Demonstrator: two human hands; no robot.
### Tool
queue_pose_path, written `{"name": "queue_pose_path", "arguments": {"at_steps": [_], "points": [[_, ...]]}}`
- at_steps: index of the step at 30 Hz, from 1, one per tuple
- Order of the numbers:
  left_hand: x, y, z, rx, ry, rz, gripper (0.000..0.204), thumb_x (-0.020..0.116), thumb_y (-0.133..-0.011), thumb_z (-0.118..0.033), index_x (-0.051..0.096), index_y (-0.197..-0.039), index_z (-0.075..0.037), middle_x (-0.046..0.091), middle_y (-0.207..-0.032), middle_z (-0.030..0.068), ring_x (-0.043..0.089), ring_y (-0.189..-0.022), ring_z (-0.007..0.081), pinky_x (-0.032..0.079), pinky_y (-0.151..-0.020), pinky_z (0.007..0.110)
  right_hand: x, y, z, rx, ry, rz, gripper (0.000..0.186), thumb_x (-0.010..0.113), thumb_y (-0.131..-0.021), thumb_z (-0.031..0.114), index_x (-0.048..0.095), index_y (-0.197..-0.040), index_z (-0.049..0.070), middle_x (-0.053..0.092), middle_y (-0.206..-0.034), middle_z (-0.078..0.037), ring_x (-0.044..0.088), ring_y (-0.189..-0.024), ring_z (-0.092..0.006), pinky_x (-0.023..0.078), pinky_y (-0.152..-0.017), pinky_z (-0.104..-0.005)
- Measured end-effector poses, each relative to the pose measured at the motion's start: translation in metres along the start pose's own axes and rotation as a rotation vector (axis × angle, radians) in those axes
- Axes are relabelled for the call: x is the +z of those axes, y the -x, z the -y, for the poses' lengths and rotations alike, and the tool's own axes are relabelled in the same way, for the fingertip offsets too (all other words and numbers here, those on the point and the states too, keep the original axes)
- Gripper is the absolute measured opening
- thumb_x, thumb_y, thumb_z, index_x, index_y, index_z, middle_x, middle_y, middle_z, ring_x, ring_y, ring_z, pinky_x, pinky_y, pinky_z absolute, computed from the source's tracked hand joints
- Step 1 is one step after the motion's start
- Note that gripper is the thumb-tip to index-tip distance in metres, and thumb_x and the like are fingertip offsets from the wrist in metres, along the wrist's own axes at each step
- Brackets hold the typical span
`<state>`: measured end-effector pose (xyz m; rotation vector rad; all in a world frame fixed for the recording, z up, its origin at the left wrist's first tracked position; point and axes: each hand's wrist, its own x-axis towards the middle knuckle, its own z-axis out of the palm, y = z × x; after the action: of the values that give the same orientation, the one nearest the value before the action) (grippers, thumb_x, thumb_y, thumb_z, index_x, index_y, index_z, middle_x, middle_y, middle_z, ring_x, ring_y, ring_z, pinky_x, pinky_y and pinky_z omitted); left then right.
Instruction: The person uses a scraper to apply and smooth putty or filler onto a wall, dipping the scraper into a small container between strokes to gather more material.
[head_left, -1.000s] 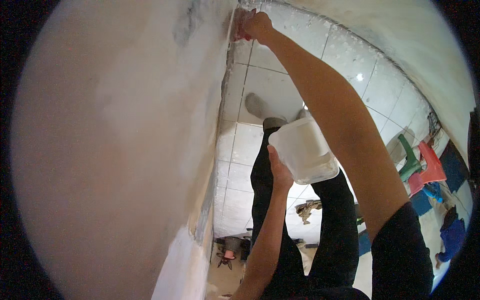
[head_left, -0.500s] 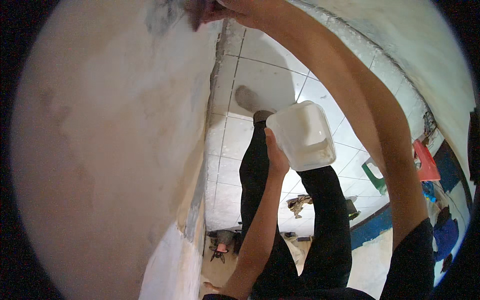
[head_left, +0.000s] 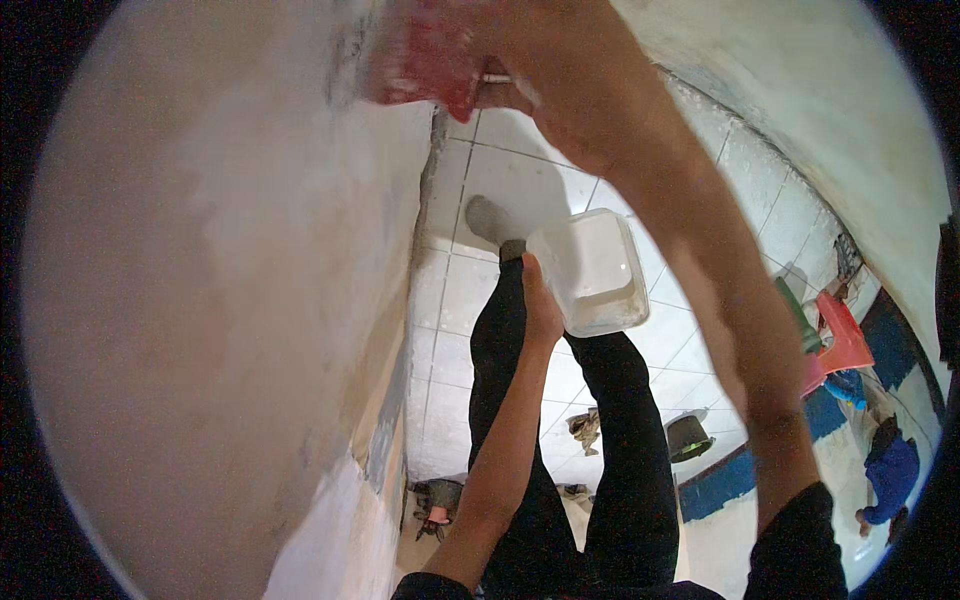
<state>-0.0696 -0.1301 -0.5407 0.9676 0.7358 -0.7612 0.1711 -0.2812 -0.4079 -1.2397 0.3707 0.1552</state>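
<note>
My left hand point(head_left: 541, 308) grips the left side of a white, square plastic tub point(head_left: 612, 322), held tilted above my legs. White material point(head_left: 590, 265) covers its inside. Up at the top, my right hand point(head_left: 515, 85) is closed on a flat red putty scraper point(head_left: 425, 60), blurred by motion. The scraper lies against the pale, patchy wall point(head_left: 240, 260) on the left, near its corner edge. Part of my right hand is hidden behind its own wrist and forearm.
White tiles point(head_left: 450, 350) cover the floor under my feet. Crumpled cloth point(head_left: 585, 430) and a dark bucket point(head_left: 690, 438) stand behind my legs. At the right are a red stool point(head_left: 848, 335), a green one point(head_left: 797, 312) and a person in blue point(head_left: 890, 475).
My right hand and the scraper have come lower in the picture, and the scraper's red face now shows. The tub has shifted slightly left with my left hand.
</note>
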Motion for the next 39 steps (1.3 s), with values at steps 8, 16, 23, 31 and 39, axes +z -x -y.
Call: {"name": "queue_pose_path", "arguments": {"at_steps": [8, 16, 23, 31, 39], "points": [[-0.012, -0.007, 0.035, -0.035, -0.118, -0.186, 0.078, 0.036, -0.091, -0.064, 0.031, -0.137, -0.002, 0.039, -0.136, 0.0115, 0.035, -0.126, 0.0225, 0.029, -0.105, 0.038, 0.109, 0.012, -0.091, -0.415, 0.297, -0.493, 0.028, 0.053, -0.076, 0.001, 0.061, -0.103, -0.001, 0.059, -0.079, -0.027, 0.059, -0.071, -0.0436, 0.048, -0.063, -0.0424], [-0.003, -0.003, 0.018, -0.060, -0.113, -0.111, 0.076, 0.032, -0.092, -0.062, 0.029, -0.140, -0.003, 0.039, -0.138, 0.0159, 0.034, -0.129, 0.0293, 0.024, -0.110, 0.041, 0.085, 0.101, -0.098, -0.221, 0.265, -0.255, 0.042, 0.055, -0.077, -0.004, 0.059, -0.118, 0.004, 0.060, -0.075, -0.025, 0.062, -0.064, -0.0374, 0.049, -0.058, -0.0369], [0.008, -0.004, 0.025, -0.163, -0.053, -0.094, 0.075, 0.032, -0.093, -0.061, 0.030, -0.140, -0.003, 0.040, -0.137, 0.0158, 0.035, -0.128, 0.0289, 0.025, -0.109, 0.040, 0.059, -0.023, -0.086, -0.587, 0.396, -0.688, 0.027, 0.052, -0.076, 0.001, 0.061, -0.102, 0.000, 0.055, -0.064, -0.022, 0.057, -0.061, -0.0395, 0.045, -0.057, -0.0410], [0.016, 0.001, 0.011, -0.109, 0.045, 0.021, 0.073, 0.033, -0.094, -0.060, 0.031, -0.139, -0.003, 0.041, -0.135, 0.0156, 0.036, -0.127, 0.0286, 0.027, -0.108, 0.040, 0.130, 0.094, -0.094, -0.339, 0.316, -0.244, 0.056, 0.057, -0.072, -0.003, 0.047, -0.127, -0.001, 0.058, -0.105, -0.026, 0.062, -0.088, -0.0377, 0.051, -0.075, -0.0417], [-0.004, -0.001, 0.031, -0.087, -0.034, -0.051, 0.074, 0.033, -0.093, -0.061, 0.032, -0.139, -0.003, 0.042, -0.135, 0.0154, 0.037, -0.126, 0.0286, 0.027, -0.108, 0.040, 0.107, 0.117, -0.136, 0.074, 0.301, -0.369, 0.042, 0.046, -0.080, -0.001, 0.052, -0.122, -0.003, 0.062, -0.084, -0.027, 0.063, -0.076, -0.0430, 0.050, -0.075, -0.0479]]}}
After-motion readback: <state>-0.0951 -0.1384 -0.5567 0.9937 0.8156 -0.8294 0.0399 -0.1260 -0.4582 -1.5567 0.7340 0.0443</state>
